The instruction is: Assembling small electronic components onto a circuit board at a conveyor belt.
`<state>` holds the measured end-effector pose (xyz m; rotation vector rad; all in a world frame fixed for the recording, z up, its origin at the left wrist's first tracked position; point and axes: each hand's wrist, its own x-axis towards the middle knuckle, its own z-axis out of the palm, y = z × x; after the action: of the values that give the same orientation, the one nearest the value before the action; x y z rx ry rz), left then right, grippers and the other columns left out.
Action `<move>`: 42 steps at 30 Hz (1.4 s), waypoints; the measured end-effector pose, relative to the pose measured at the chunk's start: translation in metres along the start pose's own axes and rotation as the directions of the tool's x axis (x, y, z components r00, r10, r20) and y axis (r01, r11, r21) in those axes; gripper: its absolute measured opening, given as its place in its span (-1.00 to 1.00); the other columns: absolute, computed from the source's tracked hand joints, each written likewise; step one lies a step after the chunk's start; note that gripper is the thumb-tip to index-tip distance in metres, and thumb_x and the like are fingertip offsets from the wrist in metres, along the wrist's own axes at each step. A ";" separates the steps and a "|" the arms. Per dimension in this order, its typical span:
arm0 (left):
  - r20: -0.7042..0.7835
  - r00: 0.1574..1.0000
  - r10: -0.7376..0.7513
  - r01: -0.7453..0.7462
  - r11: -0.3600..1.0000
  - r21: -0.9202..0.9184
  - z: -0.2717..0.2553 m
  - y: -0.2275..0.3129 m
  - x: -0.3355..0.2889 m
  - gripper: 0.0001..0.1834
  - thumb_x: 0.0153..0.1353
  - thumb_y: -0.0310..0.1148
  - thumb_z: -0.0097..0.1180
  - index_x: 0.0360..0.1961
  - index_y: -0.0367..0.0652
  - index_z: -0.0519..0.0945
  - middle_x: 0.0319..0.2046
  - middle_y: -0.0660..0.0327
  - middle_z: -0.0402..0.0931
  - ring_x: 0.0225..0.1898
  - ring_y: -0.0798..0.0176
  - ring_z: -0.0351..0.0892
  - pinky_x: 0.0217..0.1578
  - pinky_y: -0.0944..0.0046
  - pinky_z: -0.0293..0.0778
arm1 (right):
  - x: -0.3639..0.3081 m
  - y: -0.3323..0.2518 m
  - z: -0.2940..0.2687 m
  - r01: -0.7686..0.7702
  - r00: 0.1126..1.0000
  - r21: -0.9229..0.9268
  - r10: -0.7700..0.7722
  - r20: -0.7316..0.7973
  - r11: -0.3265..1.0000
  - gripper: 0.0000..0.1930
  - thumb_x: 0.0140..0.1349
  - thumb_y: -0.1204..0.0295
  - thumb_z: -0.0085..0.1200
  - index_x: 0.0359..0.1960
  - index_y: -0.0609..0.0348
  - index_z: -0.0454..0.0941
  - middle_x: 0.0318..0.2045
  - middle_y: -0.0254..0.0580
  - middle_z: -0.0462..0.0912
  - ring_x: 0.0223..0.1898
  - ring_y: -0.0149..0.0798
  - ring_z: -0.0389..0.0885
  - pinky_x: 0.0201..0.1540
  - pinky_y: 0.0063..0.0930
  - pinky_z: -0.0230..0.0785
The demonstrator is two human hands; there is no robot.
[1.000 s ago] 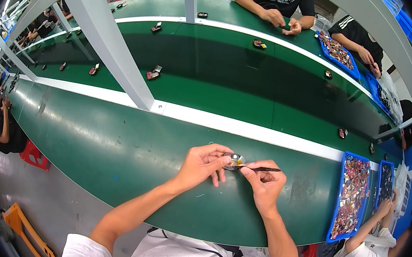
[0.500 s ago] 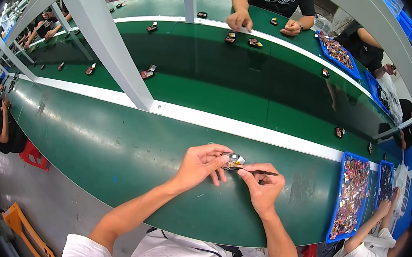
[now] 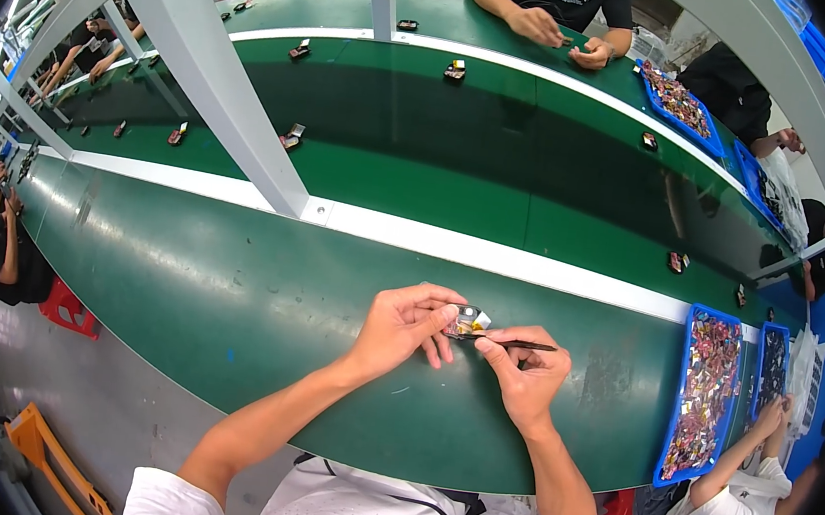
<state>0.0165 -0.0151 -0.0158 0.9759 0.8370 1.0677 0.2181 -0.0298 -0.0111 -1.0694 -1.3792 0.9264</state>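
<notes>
In front of me, above the green bench top, my left hand (image 3: 403, 327) is closed on a small black device shell (image 3: 468, 316). The shell has small parts inside, with white and yellow bits showing. My right hand (image 3: 531, 376) pinches slim black tweezers (image 3: 530, 346) between thumb and fingers. The tip of the tweezers reaches the shell's near right side. My fingers partly cover the shell, so I cannot tell exactly what the tip touches.
A blue tray (image 3: 662, 465) piled with small colourful parts stands to the right, beside another blue tray (image 3: 756, 394) of dark pieces. Beyond a white rail (image 3: 493, 261), a green conveyor belt (image 3: 409, 192) carries several device shells. A slanted grey post (image 3: 211, 65) rises at left. Co-workers sit around.
Both my hands stay nearly still, holding the shell and tweezers. Shells on the belts have shifted slightly left. The co-worker across has drawn both hands together, and one shell near them has left the belt.
</notes>
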 end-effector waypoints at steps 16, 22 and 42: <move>-0.023 0.999 -0.039 0.039 0.999 0.015 -0.002 0.004 0.001 -0.75 0.45 -0.46 0.07 0.01 -0.46 0.59 -0.35 0.05 0.65 -0.54 0.25 0.70 -0.58 0.35 0.63 | 0.000 0.001 0.001 0.035 0.999 -0.015 -0.035 0.002 0.999 -0.84 0.06 0.60 0.46 -0.33 0.21 0.72 -0.55 -0.43 0.69 -0.71 -0.70 0.21 -0.66 -0.68 -0.05; -0.030 0.999 -0.041 0.041 0.999 0.017 -0.001 0.002 0.000 -0.74 0.46 -0.44 0.08 0.01 -0.45 0.60 -0.35 0.08 0.65 -0.54 0.27 0.70 -0.57 0.36 0.62 | 0.000 -0.002 0.001 0.135 0.990 -0.103 -0.130 0.051 0.985 -0.84 0.02 0.61 0.46 -0.37 0.19 0.73 -0.39 -0.27 0.80 -0.74 -0.67 0.24 -0.66 -0.69 0.03; -0.055 0.995 -0.080 0.088 0.981 0.176 0.008 0.008 -0.004 -0.72 0.32 -0.56 0.22 0.03 -0.45 0.60 -0.42 0.11 0.70 -0.54 0.39 0.64 -0.58 0.42 0.54 | 0.003 -0.012 0.002 0.325 0.941 -0.181 -0.298 0.162 0.928 -0.87 0.02 0.66 0.39 -0.45 0.14 0.72 -0.45 -0.22 0.79 -0.77 -0.53 0.37 -0.66 -0.61 0.20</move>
<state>0.0205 -0.0191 -0.0050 1.0578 1.0177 0.9588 0.2154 -0.0306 0.0012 -0.9147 -1.7273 0.6382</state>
